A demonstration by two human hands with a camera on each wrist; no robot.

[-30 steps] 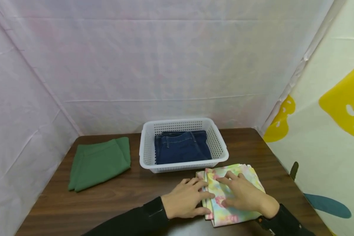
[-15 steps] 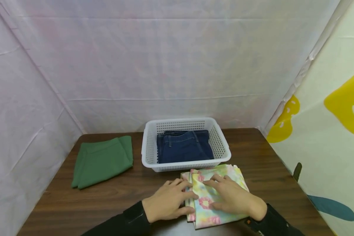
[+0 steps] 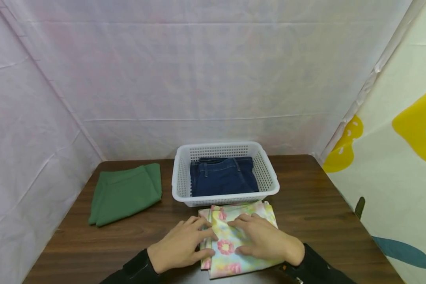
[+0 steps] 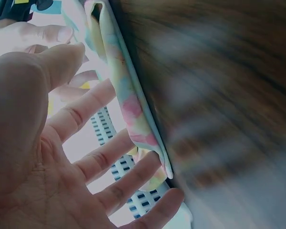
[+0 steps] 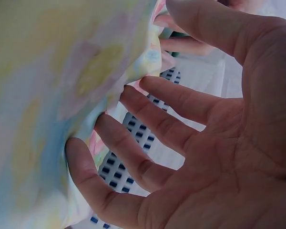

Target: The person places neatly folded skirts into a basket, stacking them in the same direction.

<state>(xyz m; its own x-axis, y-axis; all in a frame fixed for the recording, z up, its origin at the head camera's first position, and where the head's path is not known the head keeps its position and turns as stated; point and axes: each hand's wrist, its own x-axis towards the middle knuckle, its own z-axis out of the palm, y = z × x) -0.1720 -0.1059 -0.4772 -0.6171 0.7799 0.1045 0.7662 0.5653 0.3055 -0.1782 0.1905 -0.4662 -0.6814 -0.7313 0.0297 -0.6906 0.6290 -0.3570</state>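
Note:
A folded cloth with pastel flowers [image 3: 224,258] lies on the table just in front of the basket. On its left edge rest the spread fingertips of my left hand [image 3: 182,245]. My right hand [image 3: 266,240] presses its fingertips on top of the cloth, thumb toward the near side. In the left wrist view, straight, parted fingers [image 4: 102,160] touch the layered edge of the fabric. The right wrist view shows slightly bent fingertips [image 5: 105,125] dimpling the surface. Neither hand grips the cloth.
Behind the cloth stands a white perforated basket [image 3: 179,193] with folded dark blue jeans [image 3: 221,179] inside. A folded green cloth [image 3: 127,193] lies at the left of the brown wooden table [image 3: 326,221]. White sheeting [image 3: 213,79] closes off the back and left sides.
The flowered cloth has slid left across the table with both hands on it, and now sits more directly in front of the basket. The jeans and green cloth stay in place.

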